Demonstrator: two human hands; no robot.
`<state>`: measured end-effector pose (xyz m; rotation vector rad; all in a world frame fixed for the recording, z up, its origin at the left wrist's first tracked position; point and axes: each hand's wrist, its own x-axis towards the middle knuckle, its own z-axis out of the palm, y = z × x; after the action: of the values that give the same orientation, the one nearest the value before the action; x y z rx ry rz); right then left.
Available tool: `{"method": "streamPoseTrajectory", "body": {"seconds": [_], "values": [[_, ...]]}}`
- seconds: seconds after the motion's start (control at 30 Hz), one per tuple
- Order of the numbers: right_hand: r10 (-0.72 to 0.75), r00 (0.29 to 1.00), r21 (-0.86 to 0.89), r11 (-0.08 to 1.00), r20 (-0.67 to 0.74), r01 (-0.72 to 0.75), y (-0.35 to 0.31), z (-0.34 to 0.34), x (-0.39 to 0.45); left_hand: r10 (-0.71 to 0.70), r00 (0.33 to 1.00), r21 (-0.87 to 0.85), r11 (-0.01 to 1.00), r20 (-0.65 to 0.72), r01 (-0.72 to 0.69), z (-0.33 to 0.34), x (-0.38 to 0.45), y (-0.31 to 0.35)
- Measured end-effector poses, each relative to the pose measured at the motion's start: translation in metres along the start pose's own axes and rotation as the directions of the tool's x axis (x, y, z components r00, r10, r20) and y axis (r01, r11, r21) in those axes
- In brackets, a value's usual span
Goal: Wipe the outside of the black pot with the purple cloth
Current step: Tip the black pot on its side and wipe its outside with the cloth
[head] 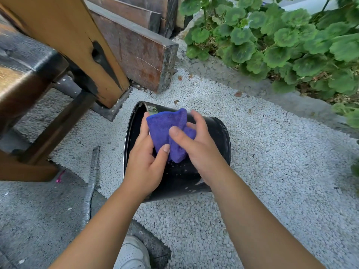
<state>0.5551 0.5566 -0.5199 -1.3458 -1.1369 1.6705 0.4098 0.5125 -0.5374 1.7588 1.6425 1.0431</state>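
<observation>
The black pot [219, 136] lies on its side on white gravel, its open mouth turned to the left. Water drops and smears show on its glossy wall. A bunched purple cloth [167, 125] is held just above the pot's side. My left hand [145, 162] grips the cloth's left edge, thumb pressed on its lower part. My right hand [196, 146] holds the cloth from the right, thumb on top and fingers curled behind it. Whether the cloth touches the pot cannot be told.
A wooden bench leg [81, 51] and dark timber blocks [139, 53] stand behind the pot to the left. Green leafy plants [281, 41] fill the back right. A grey metal strip [92, 177] lies left of the pot, and a white shoe [132, 253] shows at the bottom.
</observation>
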Motion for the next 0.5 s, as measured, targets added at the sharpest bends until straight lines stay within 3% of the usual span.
{"method": "streamPoseTrajectory", "body": {"seconds": [0.1,0.2,0.33,0.43,0.5], "values": [[0.062,0.997,-0.133,0.990,0.054,-0.055,-0.001,0.004,-0.002,-0.069,0.998,-0.014,0.998,-0.003,0.069,-0.006,-0.005,-0.009],[0.059,0.996,-0.063,0.997,0.072,-0.055,0.005,0.008,-0.004,-0.059,0.998,0.015,0.998,0.007,0.058,-0.011,-0.010,-0.015],[-0.093,0.994,-0.180,0.980,-0.057,0.081,0.004,0.020,-0.004,0.037,0.999,-0.004,0.999,0.012,-0.037,-0.011,-0.011,-0.013],[-0.234,0.950,-0.365,0.919,-0.208,0.146,-0.002,0.019,0.005,0.008,1.000,-0.139,0.990,0.028,-0.004,-0.005,-0.012,-0.009],[-0.326,0.928,-0.509,0.838,-0.179,0.196,-0.003,0.011,0.014,0.013,0.999,-0.056,0.998,0.048,-0.010,-0.003,-0.013,-0.007]]}}
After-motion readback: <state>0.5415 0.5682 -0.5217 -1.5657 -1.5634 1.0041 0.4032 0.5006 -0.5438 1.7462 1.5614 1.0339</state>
